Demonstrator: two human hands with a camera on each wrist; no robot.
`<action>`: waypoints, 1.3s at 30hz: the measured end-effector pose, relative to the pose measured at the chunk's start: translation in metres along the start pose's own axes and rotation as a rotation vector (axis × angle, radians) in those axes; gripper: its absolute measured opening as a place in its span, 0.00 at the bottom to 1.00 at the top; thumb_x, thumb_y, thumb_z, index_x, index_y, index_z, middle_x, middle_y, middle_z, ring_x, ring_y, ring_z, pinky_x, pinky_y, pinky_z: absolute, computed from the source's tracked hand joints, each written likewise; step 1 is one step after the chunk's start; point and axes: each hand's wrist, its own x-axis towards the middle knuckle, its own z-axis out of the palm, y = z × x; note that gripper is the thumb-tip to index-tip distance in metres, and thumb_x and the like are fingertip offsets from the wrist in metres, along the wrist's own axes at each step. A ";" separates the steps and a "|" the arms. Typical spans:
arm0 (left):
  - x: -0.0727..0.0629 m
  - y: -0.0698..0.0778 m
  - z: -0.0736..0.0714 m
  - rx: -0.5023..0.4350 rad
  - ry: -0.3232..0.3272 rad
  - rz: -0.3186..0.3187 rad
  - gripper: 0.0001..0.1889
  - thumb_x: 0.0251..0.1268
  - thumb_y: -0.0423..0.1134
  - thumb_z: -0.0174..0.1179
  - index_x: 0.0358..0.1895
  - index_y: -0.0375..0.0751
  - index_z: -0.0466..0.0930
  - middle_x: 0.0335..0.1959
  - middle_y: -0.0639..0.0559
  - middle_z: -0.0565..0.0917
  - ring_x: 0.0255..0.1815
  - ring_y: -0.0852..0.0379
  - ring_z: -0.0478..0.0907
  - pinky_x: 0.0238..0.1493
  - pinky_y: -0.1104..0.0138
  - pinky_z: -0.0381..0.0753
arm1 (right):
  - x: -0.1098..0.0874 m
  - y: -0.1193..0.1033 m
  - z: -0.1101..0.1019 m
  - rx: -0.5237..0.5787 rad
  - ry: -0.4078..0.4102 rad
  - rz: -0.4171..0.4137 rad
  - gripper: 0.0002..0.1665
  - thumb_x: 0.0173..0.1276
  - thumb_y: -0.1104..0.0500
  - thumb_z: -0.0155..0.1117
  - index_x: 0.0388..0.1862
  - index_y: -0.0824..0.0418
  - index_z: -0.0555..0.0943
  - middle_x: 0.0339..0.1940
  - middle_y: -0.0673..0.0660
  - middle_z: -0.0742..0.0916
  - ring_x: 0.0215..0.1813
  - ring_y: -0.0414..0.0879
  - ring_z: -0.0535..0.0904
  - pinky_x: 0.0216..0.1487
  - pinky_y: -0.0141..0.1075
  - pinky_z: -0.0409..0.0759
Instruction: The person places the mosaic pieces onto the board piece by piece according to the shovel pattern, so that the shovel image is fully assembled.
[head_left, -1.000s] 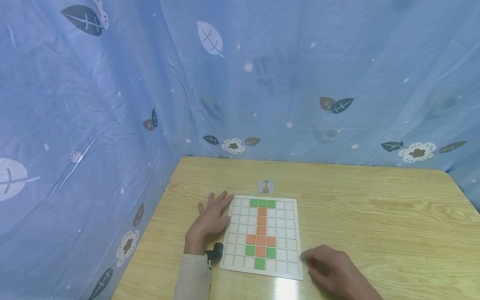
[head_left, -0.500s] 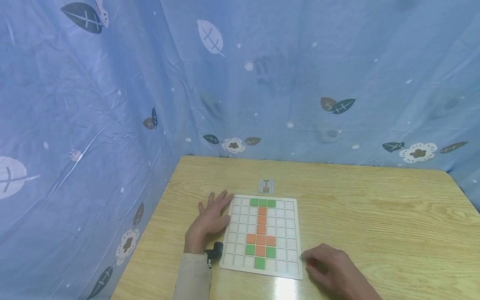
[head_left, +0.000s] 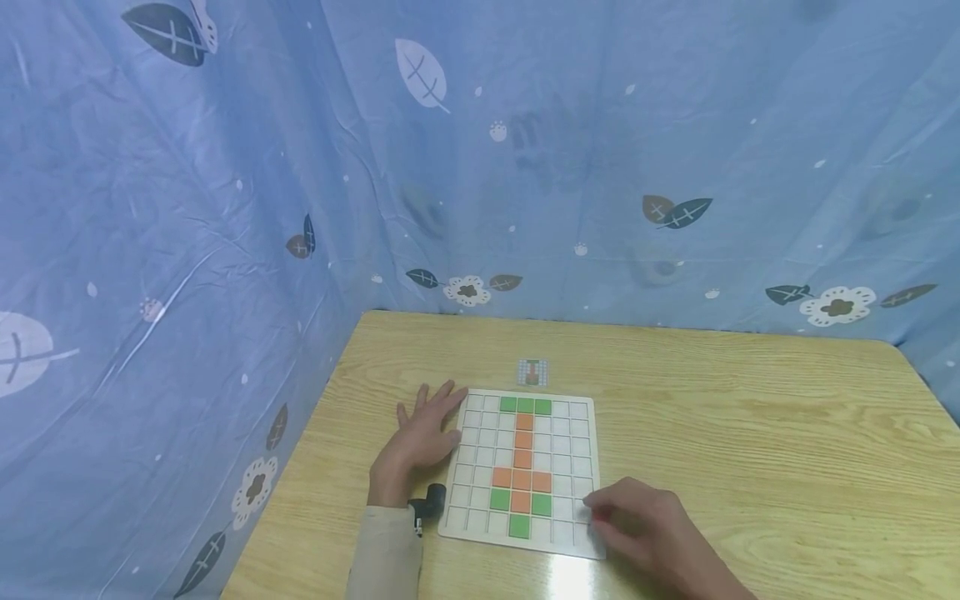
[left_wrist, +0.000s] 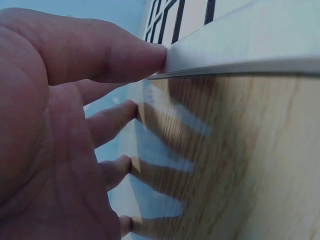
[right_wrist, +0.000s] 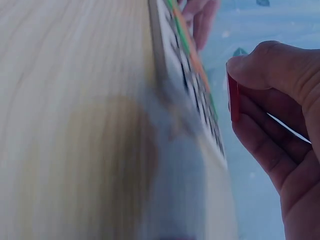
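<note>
A white grid board point(head_left: 570, 467) lies on the table with green tiles point(head_left: 520, 526) and orange tiles point(head_left: 523, 460) set in its squares. With fingers spread on the tabletop, my left hand point(head_left: 423, 437) rests at the board's left edge. The left wrist view shows its thumb point(left_wrist: 135, 57) touching the board's side. Over the board's lower right edge is my right hand point(head_left: 645, 521), pinching a small red tile point(right_wrist: 233, 100) between thumb and fingers. That tile is raised above the board in the right wrist view and is hidden by the hand in the head view.
A small card point(head_left: 532, 372) printed with a gridded pattern lies just beyond the board. The wooden table point(head_left: 765, 417) extends far to the right. A blue patterned curtain point(head_left: 540, 167) hangs behind the table and along its left side.
My right hand has shifted left and slightly up, from beside the board's right edge to over its right-hand squares. The left hand and the board have stayed in place.
</note>
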 end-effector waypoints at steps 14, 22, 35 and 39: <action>0.001 -0.001 0.001 -0.001 0.000 0.005 0.39 0.71 0.34 0.60 0.86 0.53 0.67 0.91 0.45 0.58 0.93 0.31 0.37 0.84 0.24 0.24 | 0.024 -0.034 0.043 0.210 -0.110 0.152 0.26 0.61 0.75 0.74 0.47 0.45 0.90 0.36 0.38 0.88 0.37 0.29 0.81 0.39 0.21 0.82; 0.001 0.000 0.000 -0.011 -0.001 0.004 0.39 0.71 0.34 0.60 0.86 0.52 0.67 0.91 0.45 0.58 0.93 0.32 0.36 0.84 0.25 0.24 | 0.023 -0.036 0.054 0.121 -0.157 0.172 0.23 0.61 0.72 0.75 0.45 0.44 0.90 0.37 0.35 0.86 0.38 0.27 0.79 0.41 0.20 0.79; 0.000 0.000 0.000 -0.004 0.002 -0.002 0.38 0.71 0.34 0.60 0.86 0.51 0.67 0.91 0.45 0.58 0.93 0.31 0.37 0.84 0.25 0.24 | 0.023 -0.038 0.056 -0.012 -0.209 0.224 0.18 0.64 0.68 0.78 0.44 0.44 0.91 0.37 0.32 0.85 0.40 0.26 0.77 0.43 0.22 0.80; 0.000 0.000 -0.001 -0.002 -0.006 0.000 0.39 0.72 0.34 0.59 0.86 0.51 0.66 0.91 0.45 0.58 0.93 0.31 0.36 0.84 0.25 0.24 | 0.024 -0.037 0.057 -0.039 -0.170 0.179 0.20 0.61 0.69 0.79 0.43 0.44 0.91 0.38 0.33 0.86 0.40 0.26 0.79 0.45 0.19 0.79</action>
